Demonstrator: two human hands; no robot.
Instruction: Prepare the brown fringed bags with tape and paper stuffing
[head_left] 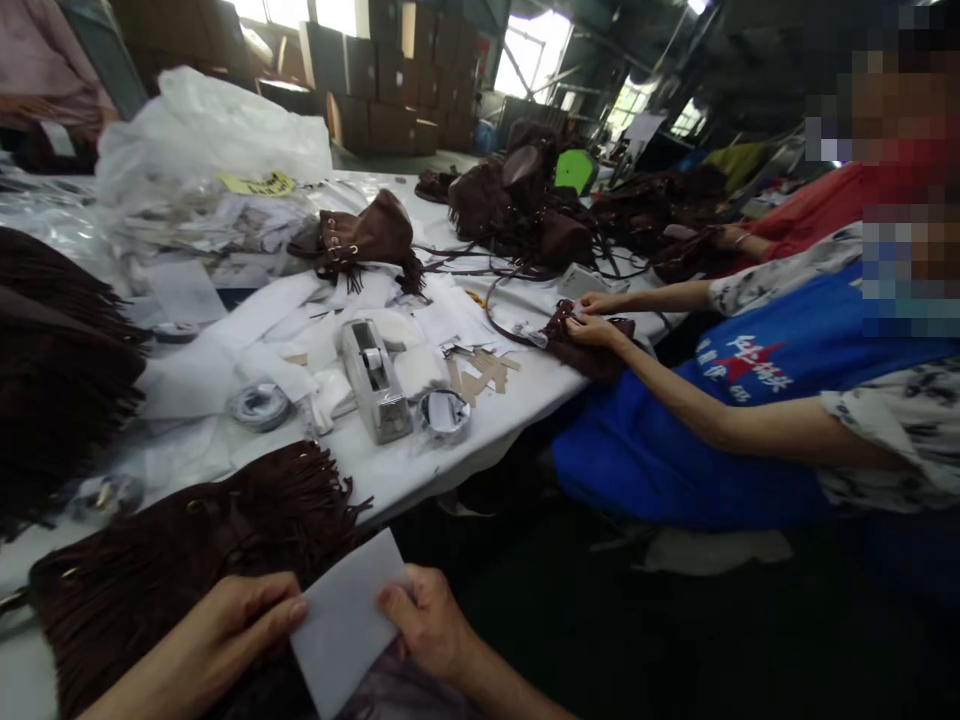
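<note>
Between my two hands is a white sheet of paper (345, 625), tilted at the bottom of the view. The thumb and fingers of my left hand (225, 630) pinch its left edge. My right hand (433, 620) grips the right edge, thumb on top. Behind my left hand a dark brown fringed bag (217, 540) lies on the near table edge. A clear tape dispenser (373, 380) stands beyond it, with a roll of tape (259, 405) to its left and another wrapped roll (444, 414) to its right.
Another dark fringed bag (60, 380) fills the left edge. Loose white papers, brown card strips (484, 372) and a small brown bag (367, 240) cover the white table (480, 455). At right, a co-worker in a blue apron (675, 440) handles a brown bag. More bags (525, 200) pile up behind.
</note>
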